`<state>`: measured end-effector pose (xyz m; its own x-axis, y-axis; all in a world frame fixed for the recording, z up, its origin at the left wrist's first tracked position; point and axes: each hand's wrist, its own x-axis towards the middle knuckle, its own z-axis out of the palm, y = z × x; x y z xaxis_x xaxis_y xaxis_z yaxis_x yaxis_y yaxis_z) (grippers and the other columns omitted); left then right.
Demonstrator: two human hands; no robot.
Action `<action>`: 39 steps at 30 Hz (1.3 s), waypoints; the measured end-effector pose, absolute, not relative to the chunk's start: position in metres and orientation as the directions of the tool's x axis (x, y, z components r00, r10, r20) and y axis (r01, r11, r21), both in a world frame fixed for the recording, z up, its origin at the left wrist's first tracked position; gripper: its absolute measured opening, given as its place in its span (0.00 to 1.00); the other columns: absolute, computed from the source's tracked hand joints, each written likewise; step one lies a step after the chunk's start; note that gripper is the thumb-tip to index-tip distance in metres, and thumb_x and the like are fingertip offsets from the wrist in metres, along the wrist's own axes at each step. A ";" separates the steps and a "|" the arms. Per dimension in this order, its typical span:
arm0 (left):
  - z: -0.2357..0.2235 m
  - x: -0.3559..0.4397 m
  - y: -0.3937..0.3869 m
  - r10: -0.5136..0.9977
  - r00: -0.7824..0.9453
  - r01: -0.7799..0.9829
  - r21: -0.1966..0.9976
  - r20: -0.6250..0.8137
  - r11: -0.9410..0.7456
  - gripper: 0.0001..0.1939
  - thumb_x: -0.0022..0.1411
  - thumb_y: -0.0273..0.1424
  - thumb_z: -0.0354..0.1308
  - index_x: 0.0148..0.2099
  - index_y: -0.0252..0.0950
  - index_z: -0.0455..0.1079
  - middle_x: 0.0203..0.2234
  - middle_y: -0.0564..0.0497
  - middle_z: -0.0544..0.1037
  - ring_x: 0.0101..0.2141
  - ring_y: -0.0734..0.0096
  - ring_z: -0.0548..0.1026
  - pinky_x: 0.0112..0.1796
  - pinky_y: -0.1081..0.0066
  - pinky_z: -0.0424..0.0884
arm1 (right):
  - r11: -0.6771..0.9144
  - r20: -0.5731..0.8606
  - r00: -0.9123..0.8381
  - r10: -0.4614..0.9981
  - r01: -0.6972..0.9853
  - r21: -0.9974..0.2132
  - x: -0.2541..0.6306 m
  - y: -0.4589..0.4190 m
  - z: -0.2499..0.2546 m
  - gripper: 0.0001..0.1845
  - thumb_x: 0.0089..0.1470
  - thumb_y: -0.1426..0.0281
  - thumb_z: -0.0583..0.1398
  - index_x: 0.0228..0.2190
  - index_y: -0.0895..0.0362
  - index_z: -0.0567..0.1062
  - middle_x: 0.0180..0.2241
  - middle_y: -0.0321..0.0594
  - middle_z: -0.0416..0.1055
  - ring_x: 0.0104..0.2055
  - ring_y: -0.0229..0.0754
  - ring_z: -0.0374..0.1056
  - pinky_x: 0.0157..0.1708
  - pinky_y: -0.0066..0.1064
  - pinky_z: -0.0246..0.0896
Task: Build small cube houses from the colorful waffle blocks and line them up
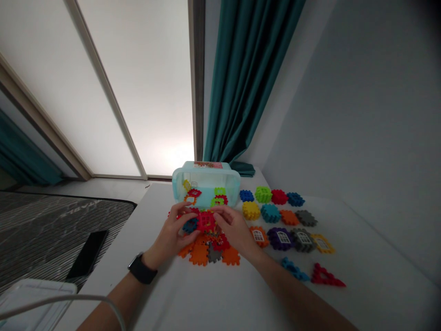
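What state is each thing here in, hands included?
Left hand, gripping the red piece
Right hand, gripping it too
Red piece, in both hands
Tub, tipped on its side
Heap, loose, in front of tub
Right-side pieces, set out in rows
Watch, strapped on
Curtain, hanging, gathered in folds

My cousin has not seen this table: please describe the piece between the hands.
On the table, find the pale bin. In front of it, the left hand and right hand are over a pile. Between them is the red piece: its colour sets it apart from the blue piece beside, its place from the pile's other reds.
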<state>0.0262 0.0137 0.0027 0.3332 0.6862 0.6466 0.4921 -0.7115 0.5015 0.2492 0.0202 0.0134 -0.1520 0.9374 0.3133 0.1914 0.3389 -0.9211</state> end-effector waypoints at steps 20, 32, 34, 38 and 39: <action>0.016 0.027 0.014 0.794 0.328 0.391 0.692 0.512 -0.607 0.09 0.69 0.34 0.55 0.47 0.39 0.74 0.50 0.42 0.71 0.54 0.56 0.71 0.54 0.54 0.72 | 0.856 0.768 -0.413 0.490 0.395 -0.334 0.263 0.011 0.016 0.14 0.66 0.74 0.56 0.49 0.51 0.76 0.43 0.43 0.79 0.48 0.46 0.75 0.50 0.44 0.72; -0.001 0.027 0.014 0.683 0.451 0.535 0.438 0.575 -0.722 0.26 0.62 0.35 0.65 0.61 0.44 0.66 0.54 0.41 0.71 0.54 0.54 0.72 0.53 0.53 0.73 | 0.181 0.170 -0.178 0.969 0.053 -0.982 0.245 0.025 0.007 0.09 0.57 0.64 0.61 0.36 0.55 0.78 0.35 0.39 0.80 0.38 0.44 0.76 0.41 0.36 0.73; -0.001 0.027 0.015 0.680 0.449 0.531 0.438 0.579 -0.725 0.25 0.63 0.36 0.65 0.61 0.44 0.67 0.53 0.41 0.71 0.53 0.55 0.72 0.52 0.53 0.74 | 0.208 0.189 -0.186 0.964 0.087 -0.974 0.246 0.023 0.009 0.09 0.59 0.65 0.59 0.38 0.55 0.77 0.36 0.40 0.79 0.38 0.44 0.76 0.41 0.37 0.74; 0.001 0.026 0.016 0.702 0.396 0.518 0.487 0.592 -0.703 0.23 0.64 0.36 0.64 0.60 0.43 0.67 0.53 0.42 0.69 0.53 0.55 0.71 0.53 0.53 0.74 | 0.537 0.455 -0.288 0.842 0.375 -0.756 0.253 0.018 0.018 0.12 0.61 0.68 0.60 0.47 0.54 0.75 0.46 0.45 0.75 0.49 0.48 0.73 0.50 0.45 0.72; 0.001 0.026 0.016 0.714 0.372 0.517 0.507 0.593 -0.690 0.23 0.64 0.36 0.63 0.60 0.43 0.67 0.53 0.42 0.69 0.54 0.55 0.71 0.53 0.52 0.74 | 0.631 0.520 -0.358 0.776 0.437 -0.641 0.256 0.016 0.020 0.15 0.60 0.68 0.62 0.49 0.53 0.74 0.50 0.47 0.73 0.53 0.50 0.70 0.54 0.48 0.69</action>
